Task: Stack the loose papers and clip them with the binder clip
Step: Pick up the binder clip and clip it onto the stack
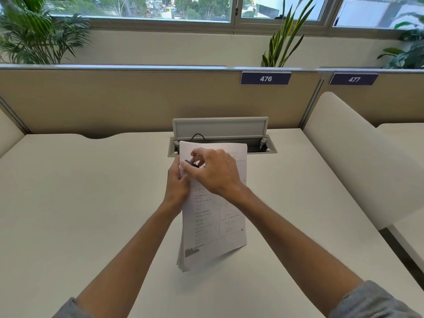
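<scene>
Gripping the thin white paper stack (213, 216) by its long edge, my left hand (177, 184) lifts it off the smooth cream desk (91, 191); my right hand (213, 173) pinches the small black binder clip (191, 164) near its top-left corner.

Desk layout: paper stack held mid-desk, clip at its left edge.

The papers (213, 203) stand tilted at the middle of the desk (91, 191), lower corner resting on the top, upper edge overlapping the cable box (220, 138) behind them. The left hand (177, 182) is at the stack's left edge; the right hand (213, 171) lies across the front of the sheets, fingers at the clip (191, 163) on the upper left edge. A partition (137, 97) runs behind the desk, with plants (282, 42) and a window (160, 8) beyond it. A side panel (358, 157) stands to the right.
</scene>
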`<state>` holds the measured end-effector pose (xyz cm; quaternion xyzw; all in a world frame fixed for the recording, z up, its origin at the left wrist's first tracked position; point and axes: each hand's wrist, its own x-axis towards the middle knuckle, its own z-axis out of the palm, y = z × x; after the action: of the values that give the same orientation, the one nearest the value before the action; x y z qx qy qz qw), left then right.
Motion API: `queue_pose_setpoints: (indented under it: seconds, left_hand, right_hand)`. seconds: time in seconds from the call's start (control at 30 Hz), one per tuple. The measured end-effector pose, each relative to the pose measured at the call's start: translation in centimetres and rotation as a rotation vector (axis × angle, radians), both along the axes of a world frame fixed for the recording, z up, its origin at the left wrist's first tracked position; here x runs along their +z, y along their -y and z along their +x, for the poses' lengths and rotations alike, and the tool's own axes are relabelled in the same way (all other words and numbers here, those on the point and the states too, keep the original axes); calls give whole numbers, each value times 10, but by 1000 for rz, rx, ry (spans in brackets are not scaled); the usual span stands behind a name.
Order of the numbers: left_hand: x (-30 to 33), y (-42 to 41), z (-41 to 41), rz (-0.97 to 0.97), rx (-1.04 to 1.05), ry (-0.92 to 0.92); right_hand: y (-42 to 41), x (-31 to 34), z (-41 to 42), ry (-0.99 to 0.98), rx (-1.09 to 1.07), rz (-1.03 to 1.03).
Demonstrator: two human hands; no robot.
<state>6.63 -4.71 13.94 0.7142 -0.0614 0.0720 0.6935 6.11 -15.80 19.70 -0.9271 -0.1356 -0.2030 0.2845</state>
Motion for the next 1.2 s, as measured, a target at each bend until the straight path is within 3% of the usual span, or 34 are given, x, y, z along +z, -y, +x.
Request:
queue_pose_setpoints:
  seconds: [0.17,0.33,0.67,0.87,1.2]
  left_hand:
    - [-2,0,-1,0,4,1]
    - [-2,4,0,18,22,11]
    - [6,-5,0,-22,-55,-65]
    - [8,-4,-4,-68,-100,-111]
    - [20,-7,-8,-117,-233,-168]
  right_hand:
    - [-2,1,-3,-39,-27,19]
    - [-12,-7,-8,-153,35,280]
    - [8,-2,6,28,52,174]
    - [26,6,20,54,9,195]
    - [43,25,28,64,130,321]
